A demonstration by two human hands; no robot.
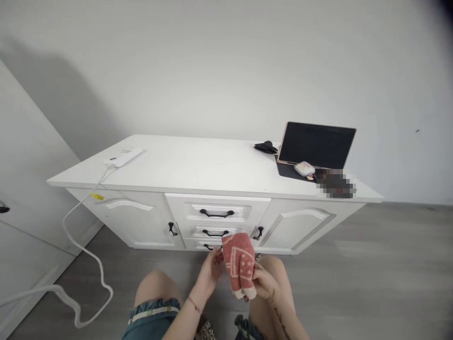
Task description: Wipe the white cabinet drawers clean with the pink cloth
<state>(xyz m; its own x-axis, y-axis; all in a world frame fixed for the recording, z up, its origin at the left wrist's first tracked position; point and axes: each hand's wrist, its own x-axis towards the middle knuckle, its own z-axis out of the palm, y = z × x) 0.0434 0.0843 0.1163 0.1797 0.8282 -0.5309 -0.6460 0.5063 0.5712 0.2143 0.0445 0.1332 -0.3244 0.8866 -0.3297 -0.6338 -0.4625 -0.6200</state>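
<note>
A red cloth (238, 259) with cream lines, dots and a cream lower edge hangs folded in front of the cabinet drawers. It looks like soft terry fabric; whether it is a small towel or something else I cannot make out. My right hand (265, 282) grips its right edge between thumb and fingers. Beside the cloth's left edge is my left hand (213, 265), its fingers loosely apart; whether a fingertip touches the fabric is unclear. Both hands are above the floor, between my knees.
A white cabinet (205, 165) with black handles stands ahead against the wall. On top are a white power strip (123, 157), a black folded item (266, 147), a propped tablet (316, 145), a small case (305, 169) and a blurred-out object (335, 183). A white cable (101, 267) trails left.
</note>
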